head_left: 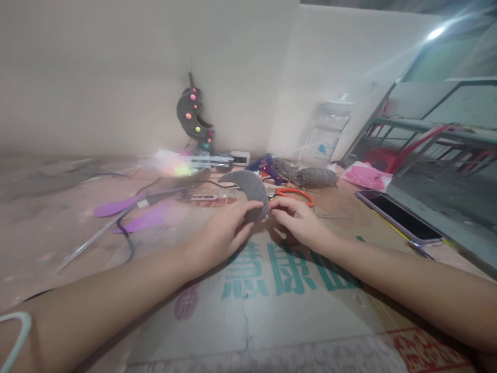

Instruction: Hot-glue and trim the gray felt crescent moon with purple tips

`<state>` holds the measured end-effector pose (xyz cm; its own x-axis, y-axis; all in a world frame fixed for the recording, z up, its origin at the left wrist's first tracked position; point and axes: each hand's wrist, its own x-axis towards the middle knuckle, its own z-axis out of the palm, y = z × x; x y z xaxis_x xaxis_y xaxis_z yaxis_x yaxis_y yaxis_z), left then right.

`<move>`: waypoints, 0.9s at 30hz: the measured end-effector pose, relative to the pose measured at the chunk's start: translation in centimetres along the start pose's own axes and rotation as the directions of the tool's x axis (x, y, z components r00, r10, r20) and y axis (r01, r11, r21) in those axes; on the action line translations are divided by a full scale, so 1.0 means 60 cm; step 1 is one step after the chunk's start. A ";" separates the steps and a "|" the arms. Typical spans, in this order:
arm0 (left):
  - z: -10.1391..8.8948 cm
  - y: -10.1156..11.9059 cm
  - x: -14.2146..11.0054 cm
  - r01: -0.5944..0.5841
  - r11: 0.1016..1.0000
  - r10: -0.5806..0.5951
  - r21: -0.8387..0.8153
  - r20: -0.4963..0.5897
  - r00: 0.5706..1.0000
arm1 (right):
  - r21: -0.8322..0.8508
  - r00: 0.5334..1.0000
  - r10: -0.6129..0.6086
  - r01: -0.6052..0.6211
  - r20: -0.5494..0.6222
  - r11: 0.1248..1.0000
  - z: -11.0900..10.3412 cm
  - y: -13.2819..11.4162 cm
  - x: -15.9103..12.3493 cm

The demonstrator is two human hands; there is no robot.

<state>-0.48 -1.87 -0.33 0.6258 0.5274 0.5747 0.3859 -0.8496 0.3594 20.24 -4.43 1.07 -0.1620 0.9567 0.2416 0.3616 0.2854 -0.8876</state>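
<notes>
My left hand (229,228) is closed on the lower end of a grey crescent moon (250,186), its thumb and fingers on either side. The crescent looks wrapped in yarn and is held above the cardboard. Just to its right, my right hand (297,220) has thumb and fingertips pinched together close to the crescent's edge. Whatever lies between those fingertips is too small to make out. Behind the right hand lie scissors with orange handles (298,190). A blue glue gun (267,168) with a lit red light sits beyond the crescent.
Grey yarn (316,177) lies near a clear bottle (330,129). A phone (399,215) and a pink packet (368,176) are at right. Purple petal-shaped pieces (116,207) and dark cables lie left. A decorated crescent (190,116) stands against the wall. Printed cardboard (295,321) covers the front.
</notes>
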 end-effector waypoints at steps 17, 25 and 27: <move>0.000 -0.002 -0.001 0.011 0.999 -0.010 0.044 -0.011 1.000 | -0.009 0.998 0.042 -0.042 -0.052 0.999 0.001 -0.006 -0.002; 0.003 -0.006 -0.002 -0.012 0.999 0.012 0.041 -0.009 1.000 | -0.053 0.998 0.037 -0.039 -0.052 0.998 0.003 -0.007 -0.002; 0.003 -0.006 -0.002 -0.009 0.999 0.009 0.033 -0.005 1.000 | -0.049 0.999 0.019 -0.021 -0.038 0.999 0.003 -0.005 -0.002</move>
<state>-0.58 -1.64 -0.64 0.6261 0.5199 0.5811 0.4028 -0.8538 0.3298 19.98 -4.65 1.23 -0.1203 0.9635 0.2391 0.4096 0.2676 -0.8721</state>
